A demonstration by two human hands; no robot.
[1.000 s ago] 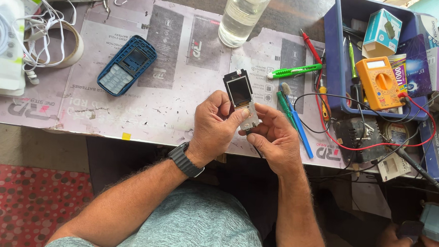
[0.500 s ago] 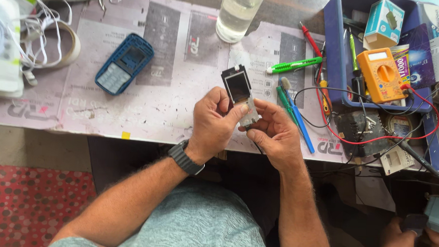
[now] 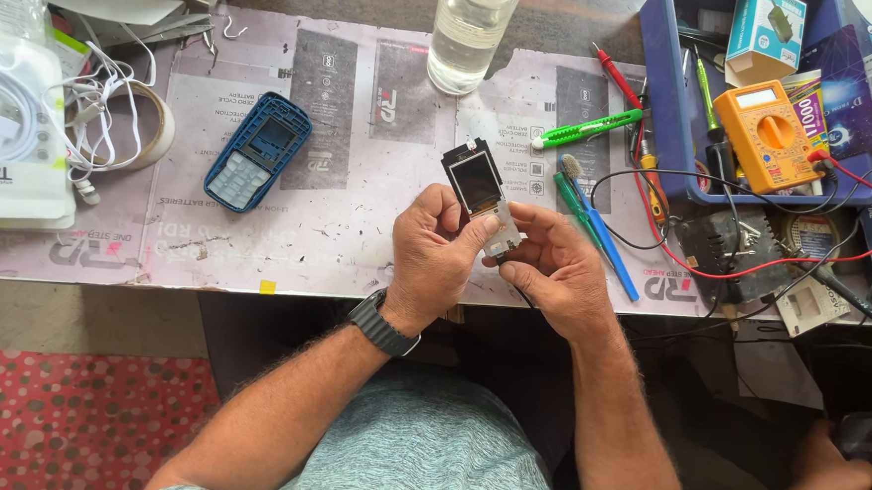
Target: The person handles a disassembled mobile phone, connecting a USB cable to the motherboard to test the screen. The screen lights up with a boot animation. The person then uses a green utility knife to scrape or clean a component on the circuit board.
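My left hand (image 3: 433, 257) and my right hand (image 3: 552, 266) together hold a small phone circuit board with a dark screen (image 3: 481, 190) just above the table's front edge. The left thumb presses on the board's pale lower part, and the right fingers grip its right side. A thin dark tool shaft pokes out below my right hand. A blue phone front cover with a pale keypad (image 3: 257, 152) lies on the paper-covered table (image 3: 348, 221) to the left of my hands.
A clear bottle (image 3: 470, 30) stands at the back. A green tester pen (image 3: 586, 130), red and blue-handled tools and a brush lie right of my hands. A blue tray (image 3: 662, 108) holds an orange multimeter (image 3: 768, 133) with red and black leads. White cables and tape lie left.
The hands and the board stay together in nearly the same spot; the view has shifted slightly. Nothing has been let go or picked up.
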